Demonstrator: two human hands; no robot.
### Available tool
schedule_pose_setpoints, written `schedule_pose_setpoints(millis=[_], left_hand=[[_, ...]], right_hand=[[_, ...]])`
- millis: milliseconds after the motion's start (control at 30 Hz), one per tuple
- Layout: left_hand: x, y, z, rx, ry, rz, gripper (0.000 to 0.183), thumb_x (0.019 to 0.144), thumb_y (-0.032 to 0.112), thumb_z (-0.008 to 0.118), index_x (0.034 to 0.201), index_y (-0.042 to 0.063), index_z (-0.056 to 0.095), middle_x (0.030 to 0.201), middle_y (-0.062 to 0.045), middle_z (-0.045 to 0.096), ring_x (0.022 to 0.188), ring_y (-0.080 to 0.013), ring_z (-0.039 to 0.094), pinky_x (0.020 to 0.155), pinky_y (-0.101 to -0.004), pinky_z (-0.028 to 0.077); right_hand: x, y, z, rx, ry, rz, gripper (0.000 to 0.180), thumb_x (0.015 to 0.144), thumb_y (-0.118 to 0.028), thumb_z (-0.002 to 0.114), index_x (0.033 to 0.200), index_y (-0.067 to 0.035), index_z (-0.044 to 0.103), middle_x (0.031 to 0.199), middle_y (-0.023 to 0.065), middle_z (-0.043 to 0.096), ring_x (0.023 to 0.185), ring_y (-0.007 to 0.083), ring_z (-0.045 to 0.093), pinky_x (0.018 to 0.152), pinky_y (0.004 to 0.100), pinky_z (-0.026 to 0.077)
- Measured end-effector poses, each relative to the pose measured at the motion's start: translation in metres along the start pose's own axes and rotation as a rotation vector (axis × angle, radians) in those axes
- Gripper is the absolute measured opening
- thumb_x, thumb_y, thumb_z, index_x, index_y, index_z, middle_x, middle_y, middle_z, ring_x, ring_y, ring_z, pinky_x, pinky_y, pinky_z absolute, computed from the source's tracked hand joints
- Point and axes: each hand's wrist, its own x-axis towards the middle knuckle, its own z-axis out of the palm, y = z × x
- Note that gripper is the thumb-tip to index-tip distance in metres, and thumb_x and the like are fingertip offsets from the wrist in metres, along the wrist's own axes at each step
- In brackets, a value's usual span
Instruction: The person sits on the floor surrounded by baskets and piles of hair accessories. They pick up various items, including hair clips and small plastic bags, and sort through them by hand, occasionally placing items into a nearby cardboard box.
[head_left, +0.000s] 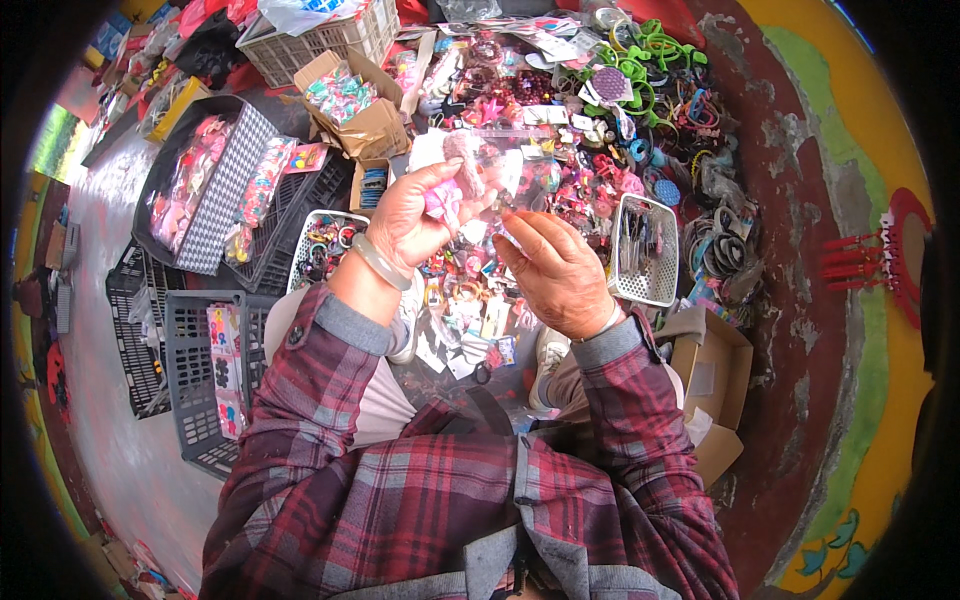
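My left hand (420, 214) is palm up and holds a pink-purple bow (443, 202) beside a fuzzy dusty-pink piece (465, 163). A clear plastic bag (529, 169) lies behind the fingers, over the pile. My right hand (559, 270) is just to the right, palm down, its fingers curled near the bag; whether it pinches anything is hidden. Beneath both hands spreads a dense pile of small hair accessories (592, 180), with beads, bows and cards. A white perforated basket (647, 250) of thin items stands to the right, and another white basket (328, 251) of hair ties to the left.
An open cardboard box (352, 105) of wrapped pieces stands at the upper left, near a beige crate (319, 45). Left are a houndstooth-edged container (229, 180) and a grey plastic crate (202, 375). Green headbands (652, 67) lie upper right; an open carton (716, 382) stands lower right.
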Motion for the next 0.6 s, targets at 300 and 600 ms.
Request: schedule_pose_setpoints(millis=[300,600], left_hand=[[-0.006,0.003,0.010,0.523,-0.040,0.005,0.036,0.082,0.007,0.054,0.115,-0.004,0.044,0.106,-0.021,0.057,0.099,-0.0280,0.057,0.085,-0.0351,0.047],[-0.008,-0.018,0.007,0.847,-0.219,-0.036,0.036,0.080,0.010,0.059,0.112,-0.001,0.049,0.100,-0.012,0.061,0.093,-0.0194,0.059,0.083,-0.0318,0.045]], right_hand=[[-0.008,0.031,-0.019,0.342,0.222,0.704,0.046,0.069,-0.015,0.071,0.111,-0.005,0.056,0.107,0.0115,0.056,0.093,0.0232,0.056,0.074,0.0303,0.046],[-0.022,0.045,-0.019,1.113,-0.181,1.127,0.028,0.077,-0.008,0.065,0.102,0.003,0.060,0.087,0.0062,0.063,0.080,0.0113,0.057,0.074,0.0228,0.045]])
